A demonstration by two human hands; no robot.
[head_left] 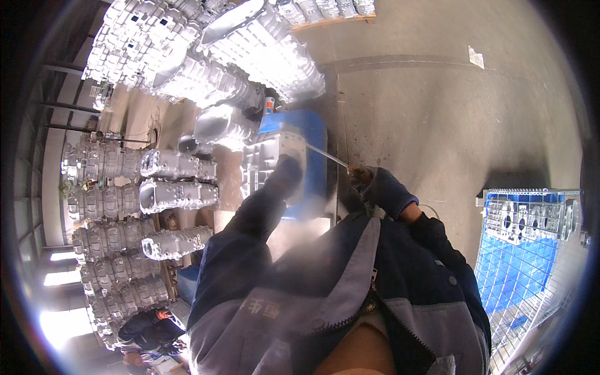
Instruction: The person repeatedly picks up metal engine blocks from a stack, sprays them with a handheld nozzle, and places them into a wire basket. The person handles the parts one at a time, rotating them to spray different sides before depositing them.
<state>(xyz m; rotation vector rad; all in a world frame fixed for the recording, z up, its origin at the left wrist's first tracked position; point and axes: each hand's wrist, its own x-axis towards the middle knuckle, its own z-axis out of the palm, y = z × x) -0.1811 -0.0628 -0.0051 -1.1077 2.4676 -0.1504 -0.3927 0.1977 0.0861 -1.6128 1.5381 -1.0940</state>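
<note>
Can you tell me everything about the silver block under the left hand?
The silver block looks like pale grey cast metal, with chunky ribs along its left side and small holes near its top edge. It seems to sit on a blue support. The left hand covers part of it. A thin rod reaches its upper right corner; contact is unclear.

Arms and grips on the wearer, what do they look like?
Both sleeves are dark navy: left sleeve, right sleeve. The right grip wears a dark blue glove, with a bare strip of wrist between glove and sleeve. The left grip looks dark and gloved too, but haze hides its details. No cables visible on either arm.
</note>
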